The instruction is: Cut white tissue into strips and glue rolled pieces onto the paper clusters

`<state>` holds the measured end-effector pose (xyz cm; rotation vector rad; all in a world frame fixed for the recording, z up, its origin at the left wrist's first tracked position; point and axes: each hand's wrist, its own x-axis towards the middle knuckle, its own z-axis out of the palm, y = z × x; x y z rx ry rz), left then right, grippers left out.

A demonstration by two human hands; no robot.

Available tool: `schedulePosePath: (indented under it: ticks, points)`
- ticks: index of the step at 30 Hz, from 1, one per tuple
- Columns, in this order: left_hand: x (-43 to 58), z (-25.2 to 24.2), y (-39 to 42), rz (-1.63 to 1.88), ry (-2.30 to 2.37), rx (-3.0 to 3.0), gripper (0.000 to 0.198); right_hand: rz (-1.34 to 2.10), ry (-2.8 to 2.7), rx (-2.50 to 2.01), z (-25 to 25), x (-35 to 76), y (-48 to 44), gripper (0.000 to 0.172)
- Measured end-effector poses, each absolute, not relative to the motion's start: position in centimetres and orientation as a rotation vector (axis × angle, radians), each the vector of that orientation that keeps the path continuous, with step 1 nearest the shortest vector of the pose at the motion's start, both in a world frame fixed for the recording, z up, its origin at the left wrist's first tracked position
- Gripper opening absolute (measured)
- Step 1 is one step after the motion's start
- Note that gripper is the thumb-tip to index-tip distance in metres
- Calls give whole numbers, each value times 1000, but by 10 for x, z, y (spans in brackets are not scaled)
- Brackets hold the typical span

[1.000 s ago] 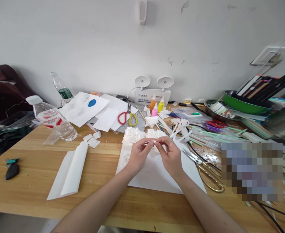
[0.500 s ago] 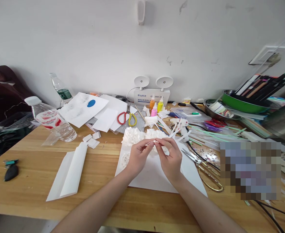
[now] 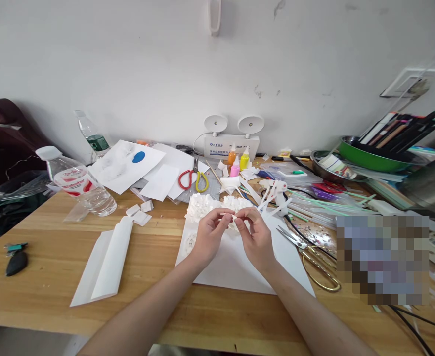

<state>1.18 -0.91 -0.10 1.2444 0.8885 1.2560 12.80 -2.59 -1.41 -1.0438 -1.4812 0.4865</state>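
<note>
My left hand (image 3: 208,240) and my right hand (image 3: 256,242) meet fingertip to fingertip over a white sheet (image 3: 236,272). Both are closed in a pinch on a tiny white strip (image 3: 234,216), which looks like paper. Just beyond the fingers, heaps of small crumpled white pieces (image 3: 199,205) cover the sheet's far part, some of them hidden by my hands. A sparser patch of white pieces (image 3: 190,242) lies left of my left hand. Scissors with gold handles (image 3: 321,269) rest to the right of my right hand, blades pointing toward the sheet.
Left on the table are a folded white paper (image 3: 108,267), a water bottle (image 3: 82,185) and keys (image 3: 16,264). Red-and-yellow-handled scissors (image 3: 193,180), small paint bottles (image 3: 235,167) and a white glue gun (image 3: 277,190) stand or lie behind. A black cable (image 3: 295,225) runs right.
The fingers have shifted slightly around the white strip, with the right fingers more curled and a little more of the strip showing. Everything on the table stays in place.
</note>
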Motion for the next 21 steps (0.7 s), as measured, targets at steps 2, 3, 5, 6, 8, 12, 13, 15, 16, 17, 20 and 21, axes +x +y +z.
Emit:
schedulePosePath:
  ticks: [2, 3, 5, 6, 8, 12, 13, 15, 16, 17, 20, 21]
  points:
    - [12, -1, -9, 1259, 889, 1234, 14, 540, -1479, -1024, -15, 128, -26, 4]
    - [13, -1, -9, 1260, 893, 1228, 13, 563, -1477, -1020, -15, 128, -26, 4]
    - [13, -1, -9, 1264, 904, 1221, 12, 594, -1475, -1022, -15, 128, -26, 5]
    - [13, -1, -10, 1265, 909, 1222, 12, 601, -1474, -1026, -15, 128, -26, 5]
    - [13, 0, -10, 1266, 918, 1224, 12, 607, -1474, -1030, -14, 128, -26, 6]
    - [13, 0, -10, 1251, 929, 1239, 13, 602, -1459, -1030, -15, 129, -25, 6]
    - [13, 1, -10, 1245, 931, 1245, 14, 599, -1452, -1030, -16, 130, -25, 5]
    - [13, 0, -10, 1237, 930, 1256, 15, 595, -1442, -1031, -16, 131, -24, 5]
    - [13, 0, -10, 1235, 928, 1260, 16, 592, -1440, -1030, -16, 131, -24, 4]
    - [13, 0, -10, 1234, 926, 1263, 16, 586, -1440, -1028, -17, 131, -23, 4]
    - [13, -1, -10, 1237, 921, 1262, 16, 562, -1450, -1016, -16, 131, -23, 4]
    - [12, -1, -10, 1239, 920, 1260, 16, 557, -1452, -1013, -16, 131, -23, 4]
